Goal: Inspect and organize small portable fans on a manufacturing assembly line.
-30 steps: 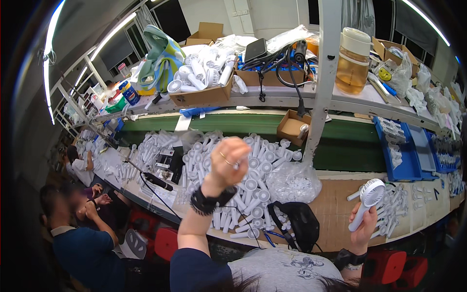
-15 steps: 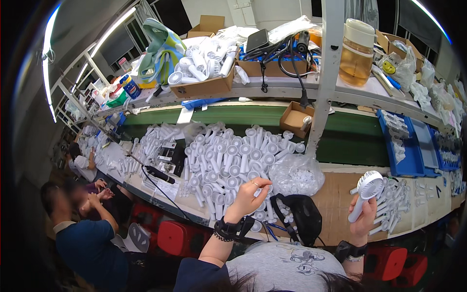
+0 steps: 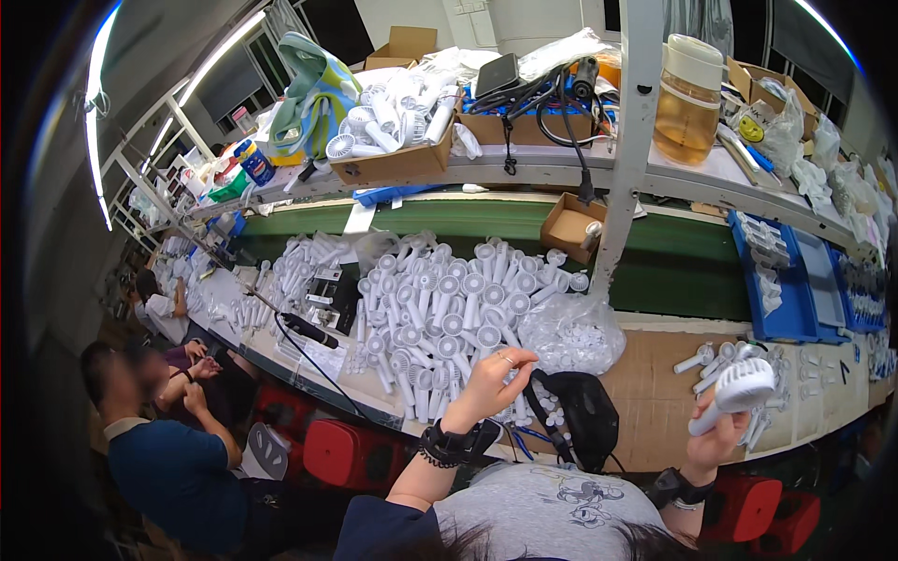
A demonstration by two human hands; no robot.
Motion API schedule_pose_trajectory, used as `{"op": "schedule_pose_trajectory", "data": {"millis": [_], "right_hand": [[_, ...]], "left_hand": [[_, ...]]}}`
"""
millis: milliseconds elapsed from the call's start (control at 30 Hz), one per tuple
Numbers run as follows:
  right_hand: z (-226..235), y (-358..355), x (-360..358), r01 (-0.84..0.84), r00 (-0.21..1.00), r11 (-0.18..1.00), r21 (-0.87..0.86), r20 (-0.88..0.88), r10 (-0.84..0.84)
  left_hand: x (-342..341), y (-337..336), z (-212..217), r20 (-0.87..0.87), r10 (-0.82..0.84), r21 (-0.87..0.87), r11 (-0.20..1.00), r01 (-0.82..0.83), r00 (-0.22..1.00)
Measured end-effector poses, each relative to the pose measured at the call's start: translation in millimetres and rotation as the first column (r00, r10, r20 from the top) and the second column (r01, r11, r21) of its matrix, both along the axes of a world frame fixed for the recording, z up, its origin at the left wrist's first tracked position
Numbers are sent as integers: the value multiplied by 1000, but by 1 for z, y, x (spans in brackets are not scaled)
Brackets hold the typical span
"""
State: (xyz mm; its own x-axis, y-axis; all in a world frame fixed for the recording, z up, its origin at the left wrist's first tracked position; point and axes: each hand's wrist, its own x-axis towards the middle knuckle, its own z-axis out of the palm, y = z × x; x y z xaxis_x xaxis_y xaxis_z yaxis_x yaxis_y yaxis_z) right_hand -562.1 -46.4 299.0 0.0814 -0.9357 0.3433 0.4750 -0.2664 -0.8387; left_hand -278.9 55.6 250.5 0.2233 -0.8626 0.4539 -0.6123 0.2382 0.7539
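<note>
In my right hand (image 3: 713, 438) is a white handheld fan (image 3: 746, 383), gripped by its handle with the round grille up and tilted to the right. My left hand (image 3: 494, 385) is raised with thumb and fingertips pinched together, close to a clear plastic bag (image 3: 572, 327) of small white parts. Whatever lies in that pinch, if anything, is too small to make out. A large heap of white handheld fans (image 3: 458, 288) covers the bench left of the bag. More fans (image 3: 692, 359) lie in a group behind and beside my right hand.
A black bag (image 3: 587, 416) lies at the bench's front edge. Blue trays (image 3: 774, 323) stand at the right; a small cardboard box (image 3: 567, 227) sits on the green belt (image 3: 505, 217). A metal post (image 3: 625, 178) rises behind. Two people (image 3: 173, 458) sit to the left, near red stools (image 3: 341, 455).
My right hand has moved a little right and down, tipping the fan's head farther right. My left hand has shifted slightly right, still pinched.
</note>
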Motion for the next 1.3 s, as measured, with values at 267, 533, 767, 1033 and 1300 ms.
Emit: {"op": "schedule_pose_trajectory", "data": {"millis": [267, 533, 767, 1033, 1300], "right_hand": [[35, -7, -14, 25, 996, 929, -369, 93, 10], [65, -1, -4, 170, 978, 922, -348, 174, -114], [72, 1, 0, 213, 967, 895, -392, 219, -134], [72, 1, 0, 172, 960, 880, -443, 274, -49], [75, 4, 8, 210, 966, 887, -412, 226, -124]], "left_hand": [[-11, -5, 2, 57, -17, 12, 1000, 17, 998], [-16, -3, 1, 96, -35, 61, 998, 30, 995], [-16, 0, 2, 91, -39, 106, 994, 29, 995], [-16, 0, 0, 124, -42, 110, 994, 29, 991], [-9, 3, -6, 239, -134, 119, 987, 107, 962]]}}
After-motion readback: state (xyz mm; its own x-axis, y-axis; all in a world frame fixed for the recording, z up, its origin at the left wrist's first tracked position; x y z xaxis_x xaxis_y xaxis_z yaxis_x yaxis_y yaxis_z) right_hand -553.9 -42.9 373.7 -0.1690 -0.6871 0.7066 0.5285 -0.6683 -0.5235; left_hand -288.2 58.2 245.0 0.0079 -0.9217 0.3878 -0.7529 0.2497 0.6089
